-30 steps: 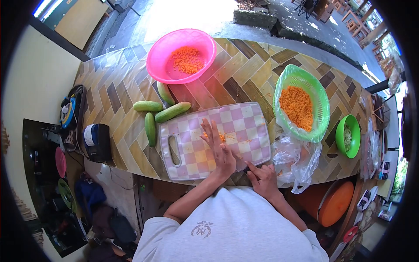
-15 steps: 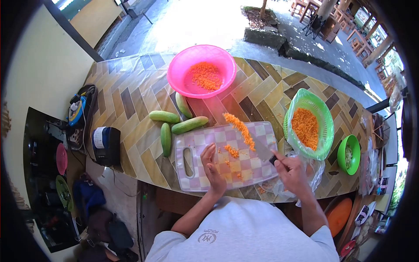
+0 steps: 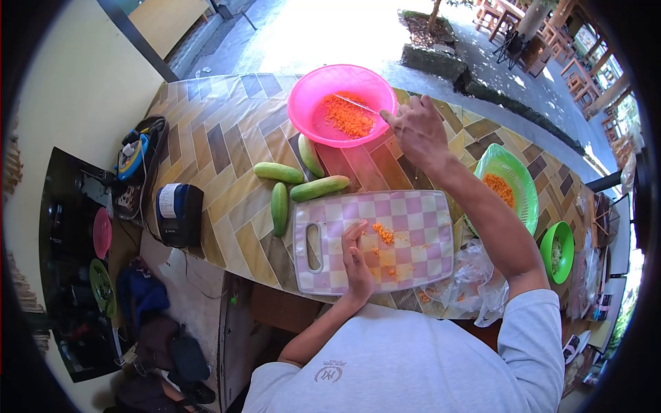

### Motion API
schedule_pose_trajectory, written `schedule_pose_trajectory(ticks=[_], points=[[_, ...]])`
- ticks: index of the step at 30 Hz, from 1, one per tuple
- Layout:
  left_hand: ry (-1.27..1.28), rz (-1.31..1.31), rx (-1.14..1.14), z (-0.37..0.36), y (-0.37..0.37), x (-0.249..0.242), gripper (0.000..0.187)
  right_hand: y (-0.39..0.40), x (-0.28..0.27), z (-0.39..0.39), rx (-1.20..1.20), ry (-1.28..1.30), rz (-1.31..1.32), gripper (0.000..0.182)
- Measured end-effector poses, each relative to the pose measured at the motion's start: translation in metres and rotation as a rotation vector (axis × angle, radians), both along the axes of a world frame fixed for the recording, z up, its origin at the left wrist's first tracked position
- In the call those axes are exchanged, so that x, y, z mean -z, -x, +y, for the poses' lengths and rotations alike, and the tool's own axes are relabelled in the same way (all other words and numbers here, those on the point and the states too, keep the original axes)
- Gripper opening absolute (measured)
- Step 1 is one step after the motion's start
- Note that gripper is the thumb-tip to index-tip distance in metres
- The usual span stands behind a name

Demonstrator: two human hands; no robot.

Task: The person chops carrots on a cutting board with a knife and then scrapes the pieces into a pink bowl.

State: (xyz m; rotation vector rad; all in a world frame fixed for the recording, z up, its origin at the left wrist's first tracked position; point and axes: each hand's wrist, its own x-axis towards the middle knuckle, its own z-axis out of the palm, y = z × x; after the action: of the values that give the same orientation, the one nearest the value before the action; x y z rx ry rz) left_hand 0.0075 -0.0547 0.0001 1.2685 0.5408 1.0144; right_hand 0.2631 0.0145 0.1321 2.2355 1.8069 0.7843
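Note:
My right hand is wrapped round a knife, its handle mostly hidden, and the blade reaches over the pink bowl. Chopped orange pieces lie inside that bowl. Over the checkered cutting board, my left hand stands on edge, fingers stretched out and holding nothing. A small orange pile and scattered bits are on the board beside it. Several green cucumbers lie between board and bowl.
A green basket with more orange pieces stands at the right, partly behind my right arm. Near it are a crumpled plastic bag and a small green bowl. A dark device sits at the left.
My right hand has moved forward from the board to the pink bowl. The orange pieces that were on the blade are no longer there, and the bowl's pile looks larger. My left hand stays over the board.

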Motion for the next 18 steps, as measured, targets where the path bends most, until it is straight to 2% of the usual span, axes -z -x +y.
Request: schedule_pose_trajectory(ticks=[2, 7, 10, 11, 13, 15, 18], points=[[0.001, 0.007, 0.003, 0.005, -0.002, -0.002, 0.066, 0.005, 0.002, 0.002, -0.006, -0.04, 0.009, 0.025], [0.117, 0.063, 0.018, 0.015, -0.013, -0.005, 0.072, 0.015, -0.009, -0.018, 0.198, -0.094, 0.688, 0.033], [-0.125, 0.191, 0.153, 0.036, -0.013, -0.006, 0.075, 0.023, -0.021, -0.048, 0.318, -0.201, 1.132, 0.037], [-0.289, 0.349, 0.158, 0.042, -0.013, -0.01, 0.074, 0.029, -0.021, -0.063, 0.355, -0.239, 1.284, 0.039], [-0.617, 0.661, 0.159, 0.047, -0.014, -0.019, 0.074, 0.041, -0.002, -0.1, 0.235, -0.42, 1.38, 0.038], [-0.731, 0.799, 0.215, 0.047, -0.016, -0.008, 0.075, 0.063, -0.001, -0.138, 0.342, -0.429, 1.486, 0.037], [-0.899, 0.916, 0.309, 0.038, -0.015, -0.004, 0.075, 0.09, 0.021, -0.193, 0.394, -0.371, 1.391, 0.038]])
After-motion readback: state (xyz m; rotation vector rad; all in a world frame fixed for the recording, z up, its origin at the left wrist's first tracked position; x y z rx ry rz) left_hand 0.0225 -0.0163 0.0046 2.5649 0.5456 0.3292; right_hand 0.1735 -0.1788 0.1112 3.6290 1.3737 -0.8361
